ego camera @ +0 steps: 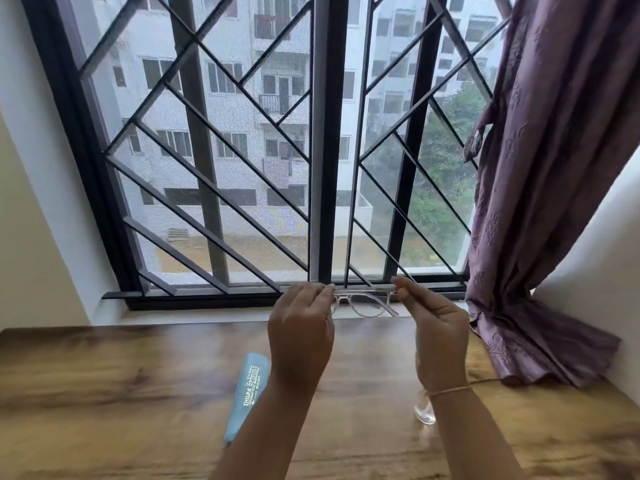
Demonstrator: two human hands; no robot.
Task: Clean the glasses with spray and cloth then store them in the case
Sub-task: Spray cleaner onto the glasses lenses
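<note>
I hold clear-framed glasses [363, 303] up in front of the window, lenses hanging down. My left hand [300, 327] pinches the left end of the frame and my right hand [433, 323] pinches the right end. On the wooden table below lies a light blue glasses case [247, 393], shut, partly hidden by my left forearm. A small clear spray bottle [425, 408] stands behind my right wrist, mostly hidden. I see no cloth.
The wooden table [104, 393] runs up to a white sill under a barred, dark-framed window [318, 168]. A purple curtain [540, 202] hangs at the right and drapes onto the table's far right corner.
</note>
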